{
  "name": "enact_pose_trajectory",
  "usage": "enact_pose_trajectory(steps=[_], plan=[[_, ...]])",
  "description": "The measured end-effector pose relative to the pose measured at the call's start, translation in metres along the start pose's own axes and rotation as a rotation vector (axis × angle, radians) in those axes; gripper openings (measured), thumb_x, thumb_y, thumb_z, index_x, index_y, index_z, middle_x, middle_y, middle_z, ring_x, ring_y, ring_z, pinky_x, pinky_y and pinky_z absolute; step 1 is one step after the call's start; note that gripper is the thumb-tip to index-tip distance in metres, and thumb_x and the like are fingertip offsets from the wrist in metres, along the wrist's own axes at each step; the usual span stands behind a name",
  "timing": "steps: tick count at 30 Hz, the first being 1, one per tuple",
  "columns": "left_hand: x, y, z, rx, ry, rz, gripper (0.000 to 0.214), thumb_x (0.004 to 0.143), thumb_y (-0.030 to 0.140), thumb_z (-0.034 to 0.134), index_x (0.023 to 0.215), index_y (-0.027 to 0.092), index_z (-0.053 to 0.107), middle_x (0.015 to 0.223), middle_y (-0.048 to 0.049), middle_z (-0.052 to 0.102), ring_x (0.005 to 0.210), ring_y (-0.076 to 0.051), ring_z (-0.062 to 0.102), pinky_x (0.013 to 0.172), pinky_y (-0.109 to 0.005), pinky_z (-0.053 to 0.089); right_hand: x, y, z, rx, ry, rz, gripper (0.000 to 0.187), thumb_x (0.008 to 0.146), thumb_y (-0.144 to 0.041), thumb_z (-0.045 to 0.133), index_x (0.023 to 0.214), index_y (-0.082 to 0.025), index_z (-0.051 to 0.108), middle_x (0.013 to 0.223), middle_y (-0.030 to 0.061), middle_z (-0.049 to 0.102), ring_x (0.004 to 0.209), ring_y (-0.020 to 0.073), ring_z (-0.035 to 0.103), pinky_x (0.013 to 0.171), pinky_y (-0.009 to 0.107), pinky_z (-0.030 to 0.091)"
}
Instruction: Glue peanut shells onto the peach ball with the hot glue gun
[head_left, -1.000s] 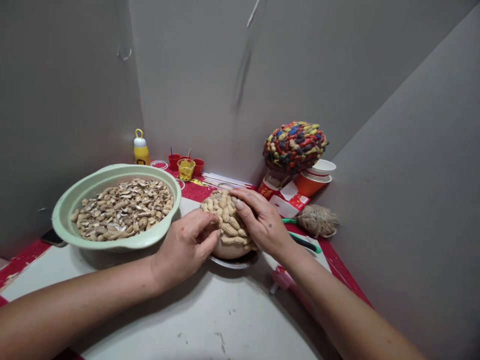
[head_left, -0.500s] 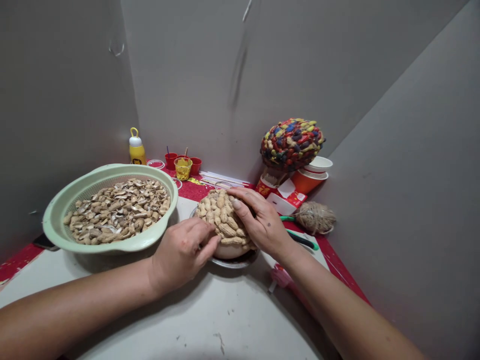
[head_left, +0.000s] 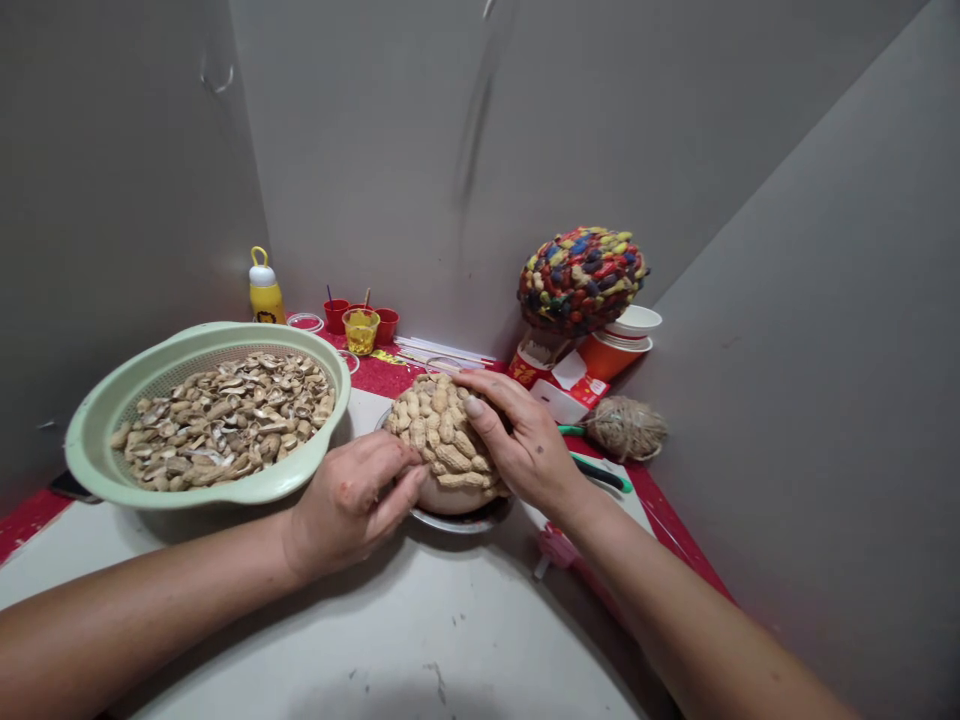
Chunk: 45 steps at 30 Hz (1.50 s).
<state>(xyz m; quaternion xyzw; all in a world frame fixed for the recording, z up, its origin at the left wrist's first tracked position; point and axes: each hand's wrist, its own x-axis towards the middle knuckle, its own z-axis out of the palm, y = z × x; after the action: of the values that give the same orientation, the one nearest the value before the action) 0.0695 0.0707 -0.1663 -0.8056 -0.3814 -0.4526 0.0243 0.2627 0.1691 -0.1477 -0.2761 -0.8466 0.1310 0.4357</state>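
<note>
A pale rounded ball (head_left: 442,497), covered on top with peanut shells (head_left: 435,415) and bare near its base, sits in a shallow metal dish (head_left: 457,524). My right hand (head_left: 525,435) is cupped over its right side, with fingers stretched across the top and the thumb pressed on the shells. At the lower left of the ball is my left hand (head_left: 360,500), fingers curled and the thumb close to the index finger. Whatever its fingertips may hold is hidden. Left of it, a green colander (head_left: 262,488) holds many loose peanut shells (head_left: 232,415).
Behind stand a yellow bottle (head_left: 266,298), red cups (head_left: 336,315) and a cup of yellow paint (head_left: 361,330). To the right are a multicoloured shell-covered ball (head_left: 581,280), paper cups (head_left: 619,350), twine (head_left: 626,428), a green-and-black handle (head_left: 602,474) and a pink glue gun (head_left: 555,547).
The whole view has shifted slightly. My left hand has moved a little left along the ball's lower edge, while my right hand keeps its place on the shells.
</note>
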Motion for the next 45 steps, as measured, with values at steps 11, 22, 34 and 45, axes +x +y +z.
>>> enact_pose_trajectory(steps=[11,22,34,45], plan=[[-0.009,-0.008,0.009,0.105,-0.002,0.086,0.011,0.090,0.011,0.052,0.094,0.015,0.061,0.082,-0.0087,0.071,0.075,-0.018,0.067,0.070,-0.029,0.057,-0.002,-0.002,0.000,-0.011,-0.002,-0.005,0.034,0.098,-0.044,0.045,0.117,-0.023,0.063,0.120,0.0111,0.064,0.115,0.0269,0.057,0.101,0.049,0.043],[-0.001,-0.007,0.007,0.101,-0.016,0.044,0.010,0.091,0.011,0.050,0.092,0.015,0.059,0.081,-0.0082,0.069,0.076,-0.018,0.066,0.072,-0.029,0.056,-0.002,-0.002,-0.001,-0.017,0.017,-0.007,0.032,0.097,-0.042,0.046,0.115,-0.023,0.064,0.117,0.0111,0.066,0.112,0.0262,0.059,0.099,0.047,0.045],[0.001,-0.007,0.008,0.112,-0.035,0.052,0.009,0.090,0.010,0.050,0.091,0.014,0.058,0.080,-0.0088,0.067,0.076,-0.019,0.064,0.072,-0.031,0.055,-0.003,-0.002,-0.001,-0.015,0.017,-0.015,0.030,0.097,-0.040,0.046,0.115,-0.023,0.063,0.117,0.0112,0.066,0.112,0.0250,0.058,0.099,0.046,0.045],[-0.014,-0.007,-0.002,0.079,0.054,0.156,0.023,0.081,0.005,0.064,0.098,0.017,0.055,0.102,-0.0126,0.063,0.093,-0.021,0.061,0.081,-0.035,0.056,-0.003,-0.004,-0.001,-0.012,0.001,-0.032,0.033,0.098,-0.040,0.046,0.115,-0.019,0.064,0.118,0.0134,0.065,0.113,0.0260,0.057,0.099,0.047,0.045]])
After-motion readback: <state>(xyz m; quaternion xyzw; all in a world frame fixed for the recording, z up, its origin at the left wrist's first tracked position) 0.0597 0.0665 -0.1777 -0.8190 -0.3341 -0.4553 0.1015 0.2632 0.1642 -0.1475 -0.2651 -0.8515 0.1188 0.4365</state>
